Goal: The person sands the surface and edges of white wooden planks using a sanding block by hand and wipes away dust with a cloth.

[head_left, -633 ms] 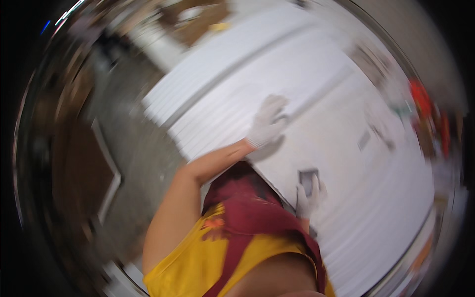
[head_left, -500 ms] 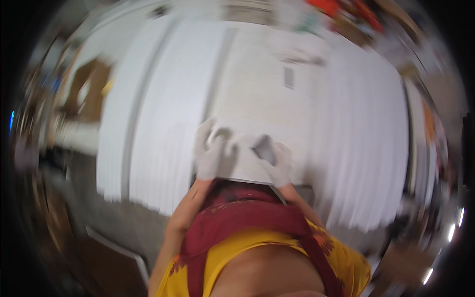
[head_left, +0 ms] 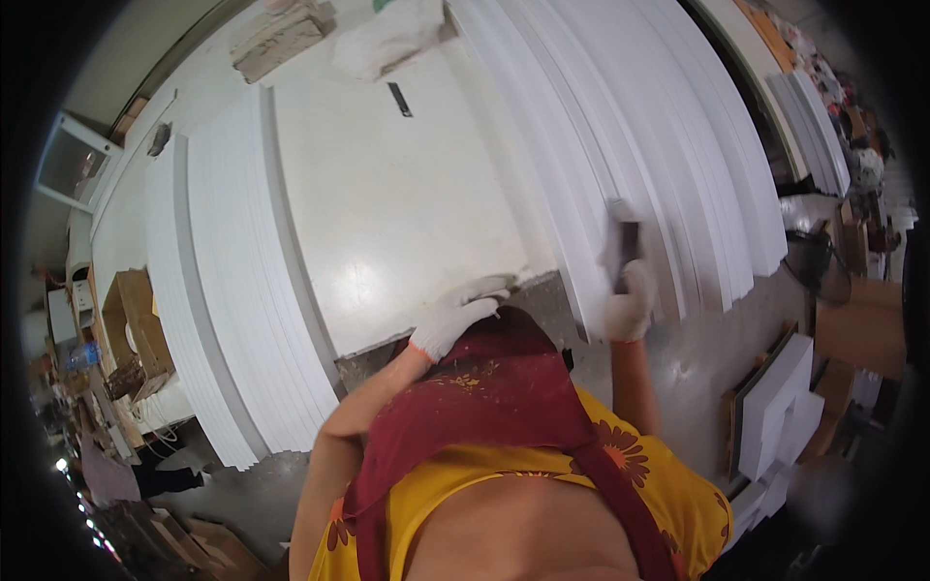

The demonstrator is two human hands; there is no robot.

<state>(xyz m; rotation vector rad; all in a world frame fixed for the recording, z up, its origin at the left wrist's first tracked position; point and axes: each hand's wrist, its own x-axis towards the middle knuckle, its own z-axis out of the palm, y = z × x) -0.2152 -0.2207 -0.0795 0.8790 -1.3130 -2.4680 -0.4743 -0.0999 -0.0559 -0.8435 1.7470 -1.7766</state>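
My right hand (head_left: pixel 630 308), in a white knit glove, is closed round a small dark grey, flat block-like piece (head_left: pixel 628 242). The piece is blurred, so its exact kind does not show. It is held over the near ends of the long white boards (head_left: pixel 668 145) lined up on the right; whether it touches them I cannot tell. My left hand (head_left: pixel 460 315), gloved alike, is empty at the front edge of the white tabletop (head_left: pixel 387 223), close to my red apron. Its fingers are stretched out to the right, thumb below.
More long white boards (head_left: pixel 232 242) lie on the left. Toward the back are a small black strip (head_left: pixel 400 100), a white crumpled bag or cloth (head_left: pixel 392 39) and a greyish block (head_left: pixel 281 44). A cardboard box (head_left: pixel 126 320) stands at far left. White panels (head_left: pixel 785 407) lean at lower right.
My view has turned to the right. My right hand has carried the grey piece from the tabletop over to the right-hand boards. My left hand has dropped back to the table's front edge.
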